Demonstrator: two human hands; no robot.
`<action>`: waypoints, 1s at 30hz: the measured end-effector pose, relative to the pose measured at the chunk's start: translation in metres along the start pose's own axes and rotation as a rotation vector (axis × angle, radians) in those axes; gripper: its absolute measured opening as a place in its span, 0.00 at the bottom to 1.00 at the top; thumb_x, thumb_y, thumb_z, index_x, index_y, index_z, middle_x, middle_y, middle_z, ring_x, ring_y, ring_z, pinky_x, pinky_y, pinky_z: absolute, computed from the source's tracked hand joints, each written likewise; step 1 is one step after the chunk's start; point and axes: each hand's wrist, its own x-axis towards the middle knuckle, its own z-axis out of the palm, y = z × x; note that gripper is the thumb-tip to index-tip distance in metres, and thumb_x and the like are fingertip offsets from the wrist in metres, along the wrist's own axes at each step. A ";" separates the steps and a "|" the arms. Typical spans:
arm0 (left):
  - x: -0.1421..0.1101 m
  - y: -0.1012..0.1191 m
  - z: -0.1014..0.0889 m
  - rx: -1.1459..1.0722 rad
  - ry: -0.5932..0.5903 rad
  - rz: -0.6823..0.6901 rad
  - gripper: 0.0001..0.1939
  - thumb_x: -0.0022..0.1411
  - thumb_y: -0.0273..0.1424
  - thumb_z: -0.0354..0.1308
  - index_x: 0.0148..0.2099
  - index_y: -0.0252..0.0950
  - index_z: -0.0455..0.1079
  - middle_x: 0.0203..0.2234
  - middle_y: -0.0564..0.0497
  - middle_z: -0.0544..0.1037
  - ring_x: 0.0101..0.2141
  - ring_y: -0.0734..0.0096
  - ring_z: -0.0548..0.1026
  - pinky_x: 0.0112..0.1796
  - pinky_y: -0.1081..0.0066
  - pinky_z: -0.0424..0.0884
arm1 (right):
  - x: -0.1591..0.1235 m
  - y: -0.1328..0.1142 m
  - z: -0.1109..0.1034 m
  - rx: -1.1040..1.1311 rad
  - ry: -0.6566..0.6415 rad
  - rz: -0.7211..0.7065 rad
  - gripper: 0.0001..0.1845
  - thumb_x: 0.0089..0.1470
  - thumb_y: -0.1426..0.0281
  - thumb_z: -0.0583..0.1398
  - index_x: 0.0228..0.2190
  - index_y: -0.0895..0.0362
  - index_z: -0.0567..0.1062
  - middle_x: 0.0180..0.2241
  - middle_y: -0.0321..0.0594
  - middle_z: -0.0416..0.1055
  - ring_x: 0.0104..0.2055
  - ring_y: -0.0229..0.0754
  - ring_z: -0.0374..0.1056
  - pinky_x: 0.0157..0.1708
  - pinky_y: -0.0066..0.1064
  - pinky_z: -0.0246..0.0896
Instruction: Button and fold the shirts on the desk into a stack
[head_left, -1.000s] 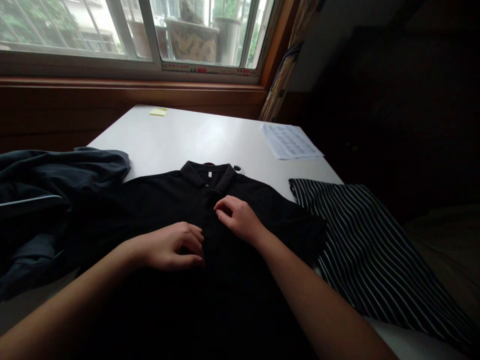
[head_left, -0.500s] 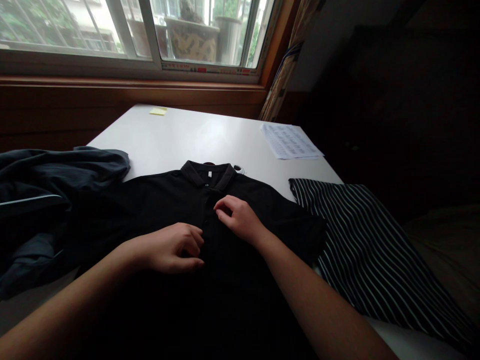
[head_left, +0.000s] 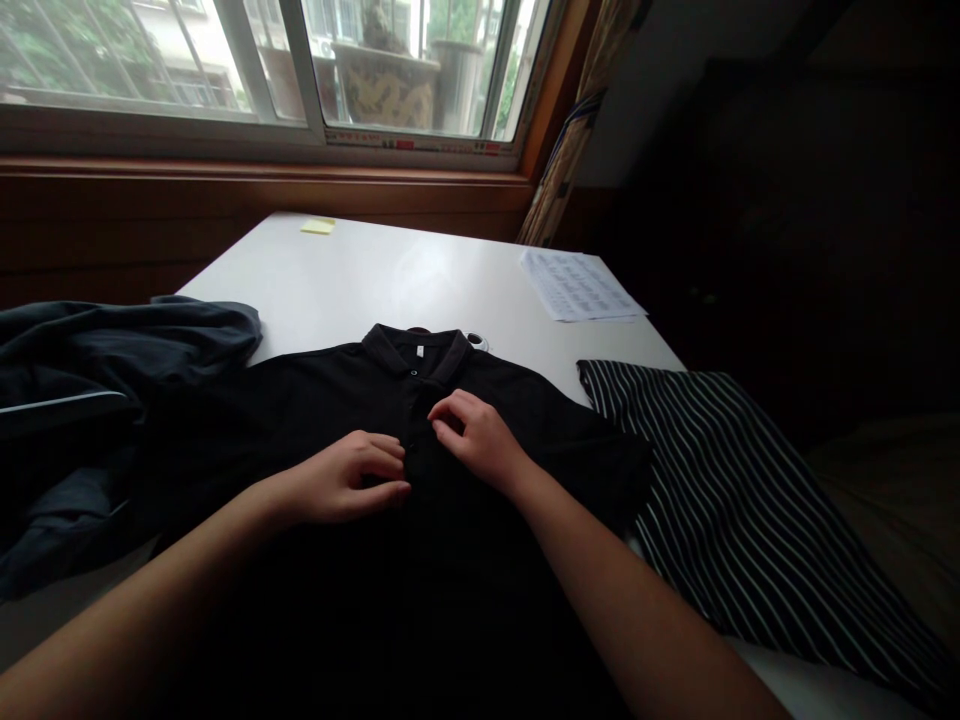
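A black polo shirt [head_left: 315,400] lies spread out, its collar [head_left: 457,350] toward the window and a small white label inside the neck. My right hand [head_left: 480,435] is on the upper front by the button placket, thumb and fingertips drawn together at the placket's edge. Dark cloth makes the pinched part hard to see. Left of the placket and a little lower is my left hand [head_left: 349,475], its fingers bent and its thumb apart from them, with nothing visible between. A button shows between the two hands.
The shirt lies on a white table [head_left: 360,270]. Dark grey clothing [head_left: 127,345] is heaped at the left, and black-and-white striped cloth [head_left: 720,470] lies at the right. Printed papers [head_left: 581,285] and a yellow note [head_left: 318,227] lie farther back. A small white round object [head_left: 478,342] shows behind the collar.
My left hand has moved slightly up the shirt, toward the collar, and its thumb and fingers are a little closer together. My right hand stays at the placket.
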 end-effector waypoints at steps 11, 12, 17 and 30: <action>0.002 -0.027 0.003 0.410 0.449 -0.154 0.13 0.66 0.28 0.55 0.50 0.40 0.75 0.45 0.47 0.78 0.49 0.59 0.72 0.52 0.56 0.69 | -0.005 -0.002 0.006 -0.251 -0.019 -0.121 0.32 0.58 0.78 0.56 0.61 0.43 0.65 0.64 0.41 0.54 0.48 0.47 0.63 0.56 0.49 0.63; 0.002 -0.027 0.004 0.416 0.421 -0.120 0.15 0.65 0.26 0.55 0.52 0.40 0.74 0.47 0.47 0.78 0.52 0.59 0.71 0.55 0.54 0.68 | -0.005 -0.002 0.007 -0.280 -0.031 -0.125 0.32 0.58 0.79 0.55 0.61 0.42 0.65 0.63 0.41 0.54 0.49 0.48 0.62 0.56 0.50 0.63; 0.003 -0.025 0.009 0.472 0.323 -0.042 0.25 0.61 0.21 0.55 0.59 0.42 0.70 0.51 0.47 0.77 0.56 0.57 0.68 0.57 0.52 0.67 | -0.005 0.002 0.010 -0.258 0.023 -0.084 0.28 0.59 0.78 0.55 0.58 0.45 0.69 0.55 0.45 0.58 0.49 0.48 0.63 0.54 0.47 0.65; 0.002 -0.025 0.008 0.465 0.331 -0.019 0.25 0.62 0.20 0.54 0.59 0.43 0.70 0.49 0.47 0.78 0.49 0.60 0.72 0.52 0.55 0.73 | 0.001 -0.001 0.002 -0.076 0.093 -0.028 0.07 0.63 0.72 0.57 0.39 0.54 0.76 0.38 0.40 0.71 0.42 0.42 0.69 0.46 0.33 0.63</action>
